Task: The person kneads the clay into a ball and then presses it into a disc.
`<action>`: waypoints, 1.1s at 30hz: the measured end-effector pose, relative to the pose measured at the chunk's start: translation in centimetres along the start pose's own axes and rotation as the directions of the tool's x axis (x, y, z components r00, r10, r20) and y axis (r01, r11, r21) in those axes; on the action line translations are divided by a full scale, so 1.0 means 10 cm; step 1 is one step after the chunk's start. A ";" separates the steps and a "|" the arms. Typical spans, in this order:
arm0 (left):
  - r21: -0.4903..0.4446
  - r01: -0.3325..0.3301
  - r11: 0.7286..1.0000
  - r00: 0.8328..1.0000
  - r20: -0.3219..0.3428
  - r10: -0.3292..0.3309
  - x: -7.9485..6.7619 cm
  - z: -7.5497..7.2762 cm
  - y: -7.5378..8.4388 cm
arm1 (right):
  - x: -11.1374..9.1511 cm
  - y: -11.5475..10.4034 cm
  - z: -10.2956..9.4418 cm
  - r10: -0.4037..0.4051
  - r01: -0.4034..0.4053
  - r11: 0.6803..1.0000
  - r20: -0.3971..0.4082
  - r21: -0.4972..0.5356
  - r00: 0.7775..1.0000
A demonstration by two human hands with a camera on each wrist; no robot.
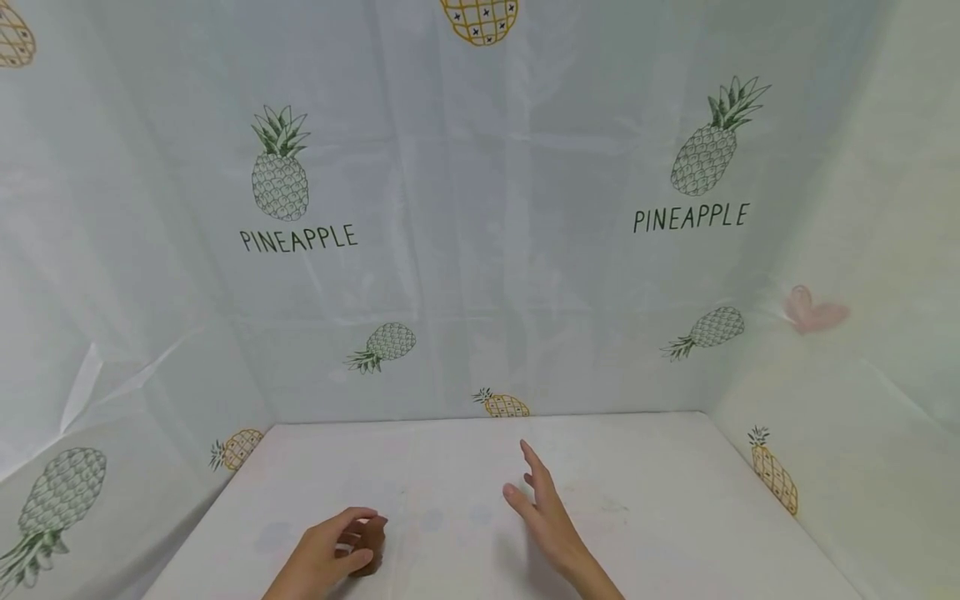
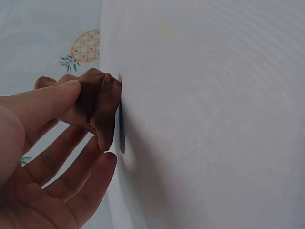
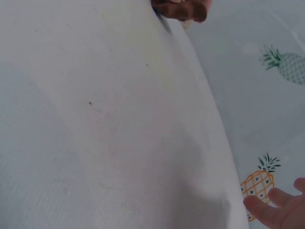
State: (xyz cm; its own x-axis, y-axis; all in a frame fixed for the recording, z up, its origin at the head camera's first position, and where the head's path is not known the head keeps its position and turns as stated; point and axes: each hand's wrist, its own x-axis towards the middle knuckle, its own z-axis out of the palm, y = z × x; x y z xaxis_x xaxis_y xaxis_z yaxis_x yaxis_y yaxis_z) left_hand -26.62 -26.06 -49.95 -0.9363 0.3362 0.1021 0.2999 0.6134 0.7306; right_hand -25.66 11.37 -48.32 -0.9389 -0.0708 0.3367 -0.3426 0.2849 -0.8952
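A dark brown, ridged lump (image 1: 372, 546), its exact kind unclear, is pinched between the thumb and fingers of my left hand (image 1: 322, 550) at the lower left of the head view. In the left wrist view the lump (image 2: 106, 107) shows folds and a pointed lower end, just at or above the white surface; whether it touches is hard to tell. My right hand (image 1: 551, 525) is raised to the right of it, fingers extended and holding nothing. The right wrist view catches only fingertips of that hand (image 3: 279, 207), with part of the brown lump (image 3: 181, 9) at the top.
A white tabletop (image 1: 450, 458) with faint stains lies under both hands. Pale curtains (image 1: 480, 275) printed with pineapples enclose it at the back and both sides. A reddish heart-like shape (image 1: 813, 312) shows on the right curtain.
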 end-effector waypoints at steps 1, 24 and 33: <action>0.003 0.002 1.000 1.000 0.000 -0.002 0.00 0.00 0.02 | 0.00 0.00 0.00 -0.008 0.008 1.000 0.005 0.005 1.000; 0.081 -0.170 0.982 0.979 -0.102 0.178 0.18 0.18 0.71 | 0.11 -0.18 -0.10 0.037 -0.085 0.952 0.165 0.294 0.986; 0.009 -0.220 0.976 0.970 -0.102 0.219 0.27 0.29 0.92 | 0.17 -0.19 -0.13 -0.001 -0.083 0.926 0.221 0.370 0.975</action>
State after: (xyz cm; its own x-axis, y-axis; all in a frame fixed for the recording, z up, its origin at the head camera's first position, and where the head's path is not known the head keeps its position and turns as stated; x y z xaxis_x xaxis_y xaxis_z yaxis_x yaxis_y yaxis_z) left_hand -25.82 -17.46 -44.87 -0.8613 0.3875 0.3286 0.4999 0.5313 0.6839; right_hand -26.56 11.96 -45.67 -0.9225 -0.2809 0.2649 -0.2514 -0.0837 -0.9643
